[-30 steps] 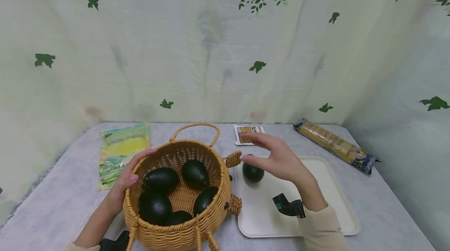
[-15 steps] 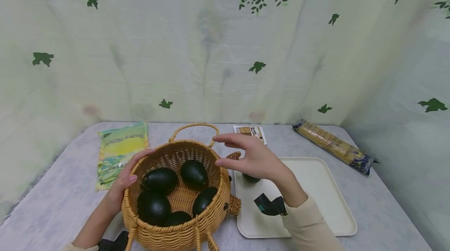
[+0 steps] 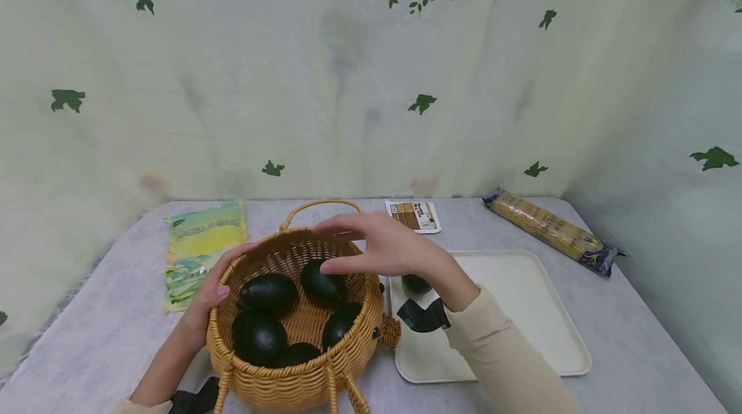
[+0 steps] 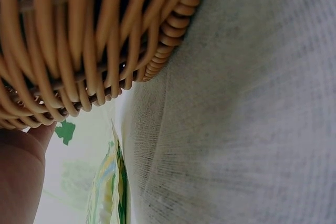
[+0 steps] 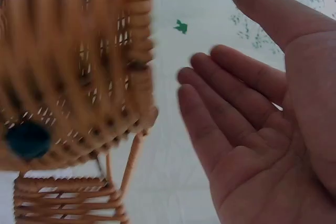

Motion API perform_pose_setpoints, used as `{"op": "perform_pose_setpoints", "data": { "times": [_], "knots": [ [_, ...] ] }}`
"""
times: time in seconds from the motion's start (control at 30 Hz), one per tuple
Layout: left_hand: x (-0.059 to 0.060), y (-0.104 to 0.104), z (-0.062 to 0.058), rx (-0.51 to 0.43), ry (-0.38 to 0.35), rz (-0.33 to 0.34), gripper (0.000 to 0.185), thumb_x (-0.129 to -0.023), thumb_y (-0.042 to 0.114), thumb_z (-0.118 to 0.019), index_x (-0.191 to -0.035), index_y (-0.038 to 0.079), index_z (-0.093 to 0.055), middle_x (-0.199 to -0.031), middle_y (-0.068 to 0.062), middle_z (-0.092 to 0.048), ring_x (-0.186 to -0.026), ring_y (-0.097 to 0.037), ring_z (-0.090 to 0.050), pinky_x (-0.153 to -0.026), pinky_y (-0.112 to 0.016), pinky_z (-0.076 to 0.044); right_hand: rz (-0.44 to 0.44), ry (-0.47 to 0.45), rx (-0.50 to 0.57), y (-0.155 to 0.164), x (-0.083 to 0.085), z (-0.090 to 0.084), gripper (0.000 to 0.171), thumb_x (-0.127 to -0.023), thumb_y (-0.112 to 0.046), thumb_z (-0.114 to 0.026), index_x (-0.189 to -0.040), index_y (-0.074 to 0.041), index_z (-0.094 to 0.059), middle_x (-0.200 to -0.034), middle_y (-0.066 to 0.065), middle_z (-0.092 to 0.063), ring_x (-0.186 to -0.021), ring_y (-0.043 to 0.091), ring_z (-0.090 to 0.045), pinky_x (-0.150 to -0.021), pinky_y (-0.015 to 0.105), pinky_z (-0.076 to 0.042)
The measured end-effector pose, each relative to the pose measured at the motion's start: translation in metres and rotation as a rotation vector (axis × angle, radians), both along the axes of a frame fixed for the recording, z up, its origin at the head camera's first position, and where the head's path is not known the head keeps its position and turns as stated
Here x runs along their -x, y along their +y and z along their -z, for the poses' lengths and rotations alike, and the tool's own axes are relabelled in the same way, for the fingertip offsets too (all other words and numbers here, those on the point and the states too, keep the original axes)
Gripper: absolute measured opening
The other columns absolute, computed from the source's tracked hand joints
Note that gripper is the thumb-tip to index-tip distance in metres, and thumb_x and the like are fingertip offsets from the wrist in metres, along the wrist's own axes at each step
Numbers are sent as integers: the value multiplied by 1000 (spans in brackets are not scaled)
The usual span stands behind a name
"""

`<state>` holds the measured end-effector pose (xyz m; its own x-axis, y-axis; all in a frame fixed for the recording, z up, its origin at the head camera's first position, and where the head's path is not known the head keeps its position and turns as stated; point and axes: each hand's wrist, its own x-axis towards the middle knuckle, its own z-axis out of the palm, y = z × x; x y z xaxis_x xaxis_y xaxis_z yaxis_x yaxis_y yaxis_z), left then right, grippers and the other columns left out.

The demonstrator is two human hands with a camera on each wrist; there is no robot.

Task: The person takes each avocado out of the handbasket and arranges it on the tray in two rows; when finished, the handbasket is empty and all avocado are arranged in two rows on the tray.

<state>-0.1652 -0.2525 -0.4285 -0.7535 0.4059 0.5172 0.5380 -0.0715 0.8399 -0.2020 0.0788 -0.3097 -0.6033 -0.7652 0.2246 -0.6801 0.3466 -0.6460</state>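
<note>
The right hand [image 3: 387, 249] hovers over the basket [image 3: 295, 372], fingers spread and holding nothing. The left hand [image 3: 210, 290] grips the basket's rim, above five avocados [image 3: 269, 293] inside.

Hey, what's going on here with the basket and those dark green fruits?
A person sits at a grey table with a wicker basket holding five dark avocados. Their left hand grips the basket's rim, steadying it. Their right hand hangs open over the basket, empty, fingers spread above the avocados. One more avocado sits on the cream tray beside the basket, partly hidden behind the right wrist.
</note>
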Motion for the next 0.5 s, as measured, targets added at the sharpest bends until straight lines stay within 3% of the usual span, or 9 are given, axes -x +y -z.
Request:
{"op": "perform_pose_setpoints", "data": {
  "times": [0.1, 0.3, 0.5],
  "knots": [
    [3, 4, 4, -27, 23, 2, 62, -98, 12, -28, -158, -3, -30, -156, -7, -41, -139, -17, -46, -107, -21, -41, -31, -14, -59, -6, 5, -6, 54, -93, -35, -77, -142, -18, -62, -137, -5, -66, -124, 9, -62, -102, 32, -50],
    [3, 2, 6, -38, 29, -11, 62, -97, 12, -28, -158, -5, -29, -155, -10, -41, -138, -18, -45, -106, -20, -40, -127, -74, -167, -23, 13, -17, 59, -95, -39, -74, -146, -14, -58, -145, 0, -61, -133, 12, -58, -107, 22, -44],
    [5, 6, 7, -34, 3, 7, 63, -98, 13, -27, -158, -4, -29, -154, -10, -41, -137, -20, -45, -107, -21, -40, -143, -124, -190, -32, 15, -22, 57, -93, -37, -76, -142, -12, -61, -142, -2, -63, -129, 8, -59, -105, 18, -44]
  ]
}}
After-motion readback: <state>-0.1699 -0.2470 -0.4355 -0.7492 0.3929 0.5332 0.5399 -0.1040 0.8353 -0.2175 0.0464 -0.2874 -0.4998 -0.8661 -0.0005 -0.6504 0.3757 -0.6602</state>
